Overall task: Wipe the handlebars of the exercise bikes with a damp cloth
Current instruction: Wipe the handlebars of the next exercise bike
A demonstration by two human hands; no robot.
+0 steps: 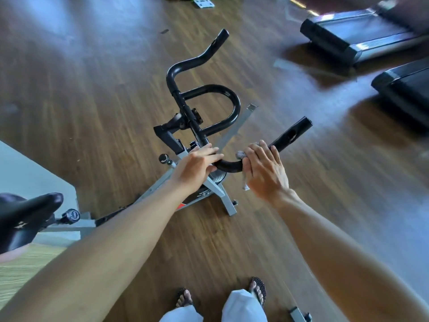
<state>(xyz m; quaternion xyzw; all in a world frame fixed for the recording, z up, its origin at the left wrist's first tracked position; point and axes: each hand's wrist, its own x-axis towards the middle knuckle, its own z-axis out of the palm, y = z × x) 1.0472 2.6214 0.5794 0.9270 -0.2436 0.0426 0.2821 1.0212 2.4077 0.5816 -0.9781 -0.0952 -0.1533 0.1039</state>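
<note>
Wooden flooring (92, 94) runs under everything, saddle (27, 217) at far left. Next the left hand (197, 163) curls around the black handlebars (229, 166) near the stem, steadying. Right hand (264, 173) presses a grey cloth (242, 155), fingers wrapped over the near bend. I'd judge the far horn and centre loop remain.

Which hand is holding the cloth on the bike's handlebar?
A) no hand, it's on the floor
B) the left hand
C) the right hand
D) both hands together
C: the grey cloth is bunched under the right hand around the black handlebar, while the left hand grips the bar bare.
</note>
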